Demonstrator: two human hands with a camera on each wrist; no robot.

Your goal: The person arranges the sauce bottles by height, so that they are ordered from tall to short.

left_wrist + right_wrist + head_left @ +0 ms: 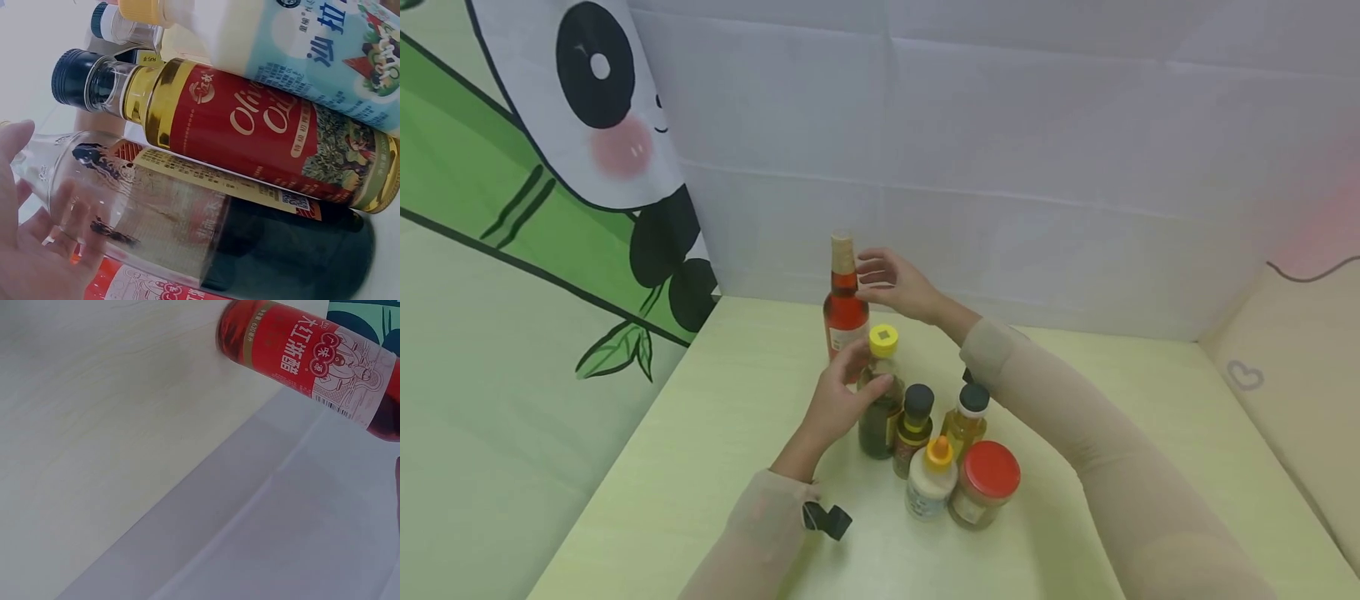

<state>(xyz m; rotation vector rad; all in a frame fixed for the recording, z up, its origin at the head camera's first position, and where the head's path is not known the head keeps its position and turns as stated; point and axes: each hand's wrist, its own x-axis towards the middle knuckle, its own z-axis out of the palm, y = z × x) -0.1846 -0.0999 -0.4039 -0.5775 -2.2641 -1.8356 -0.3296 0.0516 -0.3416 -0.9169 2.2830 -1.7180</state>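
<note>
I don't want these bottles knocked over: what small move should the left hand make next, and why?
I'd probably have the left hand tighten slightly around the yellow-capped bottle before any shift. It curves around the upper part, how firmly isn't clear, and the olive oil bottle and red bottle stand close by, so a loose hold might bump them.

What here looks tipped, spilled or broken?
Nothing stands out. The bottles and red-lidded jar look upright, with no spill or crack visible on the table. The wrist views show bottles slanted, but the head view suggests that is only camera tilt.
</note>
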